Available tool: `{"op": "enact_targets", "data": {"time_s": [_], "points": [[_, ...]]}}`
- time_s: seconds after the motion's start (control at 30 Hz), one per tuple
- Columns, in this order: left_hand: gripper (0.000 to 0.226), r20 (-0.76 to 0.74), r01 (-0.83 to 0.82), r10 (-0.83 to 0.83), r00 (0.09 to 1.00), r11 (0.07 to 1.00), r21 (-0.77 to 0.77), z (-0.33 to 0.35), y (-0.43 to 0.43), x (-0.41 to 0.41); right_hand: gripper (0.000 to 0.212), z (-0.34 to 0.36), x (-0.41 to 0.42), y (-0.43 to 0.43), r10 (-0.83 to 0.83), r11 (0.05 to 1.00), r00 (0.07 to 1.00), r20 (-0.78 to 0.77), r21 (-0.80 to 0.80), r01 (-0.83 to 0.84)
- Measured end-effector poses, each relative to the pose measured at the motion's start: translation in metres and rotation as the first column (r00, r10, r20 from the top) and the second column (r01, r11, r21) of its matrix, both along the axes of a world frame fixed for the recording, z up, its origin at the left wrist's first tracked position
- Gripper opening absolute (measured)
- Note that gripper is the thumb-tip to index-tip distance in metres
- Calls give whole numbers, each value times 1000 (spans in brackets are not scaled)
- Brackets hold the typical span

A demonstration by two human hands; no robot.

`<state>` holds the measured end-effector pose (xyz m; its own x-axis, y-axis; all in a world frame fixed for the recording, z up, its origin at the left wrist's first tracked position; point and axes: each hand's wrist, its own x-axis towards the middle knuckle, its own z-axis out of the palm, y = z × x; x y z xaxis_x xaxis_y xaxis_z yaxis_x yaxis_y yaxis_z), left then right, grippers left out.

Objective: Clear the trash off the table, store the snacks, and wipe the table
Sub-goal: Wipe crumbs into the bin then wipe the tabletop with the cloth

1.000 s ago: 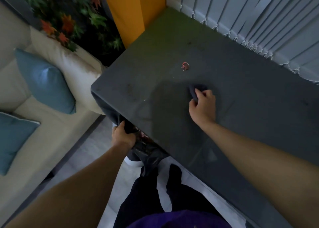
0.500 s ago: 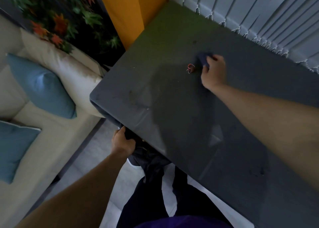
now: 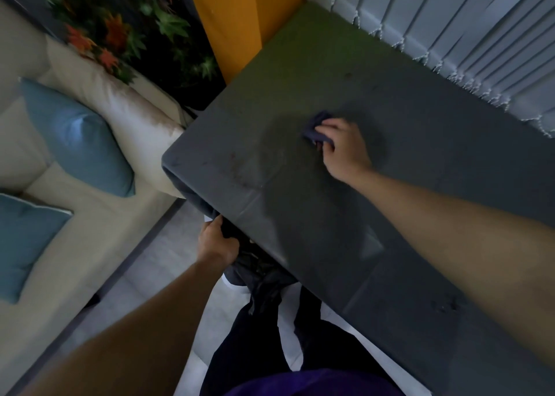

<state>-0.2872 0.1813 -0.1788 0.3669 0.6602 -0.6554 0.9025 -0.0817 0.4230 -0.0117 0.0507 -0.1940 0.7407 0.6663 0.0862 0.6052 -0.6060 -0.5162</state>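
Note:
My right hand (image 3: 344,148) grips a crumpled dark blue cloth (image 3: 313,127) and presses it onto the dark grey table (image 3: 420,161), in the middle of its far half. A tiny reddish scrap (image 3: 319,146) peeks out under my fingers, mostly hidden. My left hand (image 3: 217,242) grips the rim of a black trash bag (image 3: 261,272), which hangs just below the table's near edge, in front of my legs.
A cream sofa (image 3: 99,215) with two blue cushions (image 3: 78,137) stands to the left of the table. A yellow pillar (image 3: 240,20) and leafy plants (image 3: 120,26) are beyond the table's far left corner. Vertical blinds (image 3: 450,29) line its far side.
My right hand has swept the cloth leftward and nearer over the small red scrap, which now lies almost hidden beneath it. My left hand keeps its hold on the bag.

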Motion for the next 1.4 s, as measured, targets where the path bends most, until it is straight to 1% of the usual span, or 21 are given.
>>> {"op": "enact_targets", "data": {"time_s": [0.13, 0.17, 0.27, 0.33, 0.4, 0.47, 0.53, 0.57, 0.67, 0.7, 0.8, 0.97, 1.0, 1.03, 1.1, 1.13, 1.2, 1.27, 1.33, 1.37, 1.4], "points": [[63, 15, -16, 17, 1000, 999, -35, -2, -5, -4, 36, 1, -47, -14, 283, 958, 959, -23, 65, -281], [64, 16, -19, 20, 1000, 999, -34, -4, -6, -6, 38, 1, -51, -17, 268, 960, 963, -5, 86, -267], [66, 16, -37, 37, 999, 999, -13, -6, -12, -12, 38, -3, -53, -23, 6, 994, 1000, 13, 107, -7], [68, 28, -56, 56, 998, 998, -5, -5, -18, -16, 37, -5, -62, -25, -11, 997, 1000, -1, 72, 11], [71, 37, -68, 68, 997, 998, 5, -5, -25, -20, 37, -4, -81, -26, 149, 986, 989, -8, 72, -148], [72, 44, -91, 90, 995, 996, 10, -6, -31, -22, 37, 0, -103, -30, 354, 933, 934, -43, 89, -349], [72, 42, -102, 101, 994, 995, 16, -5, -37, -26, 37, 3, -117, -34, 434, 898, 899, -60, 103, -427], [72, 40, -104, 103, 994, 994, 21, -4, -39, -27, 38, 2, -120, -34, 398, 913, 916, -51, 118, -390], [72, 45, -121, 120, 992, 992, 30, -2, -44, -33, 39, -1, -122, -30, 157, 983, 986, -52, 101, -151], [72, 48, -130, 129, 991, 991, 27, -2, -46, -36, 39, -2, -126, -29, 150, 986, 987, -53, 84, -146], [72, 54, -147, 147, 988, 989, 14, -1, -52, -41, 38, -3, -151, -33, 315, 947, 948, -47, 79, -311], [69, 84, -160, 158, 984, 987, 23, 3, -62, -44, 41, 7, -185, -49, 646, 763, 757, -102, 120, -635], [70, 85, -165, 163, 983, 986, 22, 3, -64, -44, 41, 6, -183, -50, 638, 768, 767, -67, 129, -627], [71, 87, -172, 169, 982, 985, 23, 4, -65, -45, 40, 5, -177, -51, 579, 811, 814, -42, 137, -570], [72, 87, -182, 178, 980, 983, 31, 5, -65, -47, 38, 2, -166, -52, 371, 924, 928, -24, 112, -366], [72, 84, -179, 175, 981, 983, 39, 5, -66, -48, 38, 0, -164, -53, 308, 949, 951, -28, 81, -305], [72, 78, -165, 160, 984, 985, 56, 7, -66, -49, 37, -1, -168, -57, 386, 922, 922, -32, 47, -384], [72, 71, -146, 141, 987, 986, 75, 9, -67, -49, 36, 2, -178, -64, 584, 811, 811, -32, 67, -581], [72, 65, -132, 127, 990, 988, 83, 10, -69, -49, 35, 5, -181, -70, 681, 731, 732, -12, 79, -678], [72, 65, -133, 128, 990, 988, 78, 11, -69, -49, 35, 6, -176, -72, 655, 752, 755, 5, 86, -653], [72, 67, -138, 133, 989, 988, 70, 13, -70, -49, 36, 5, -169, -75, 572, 815, 820, 27, 99, -571]]}}
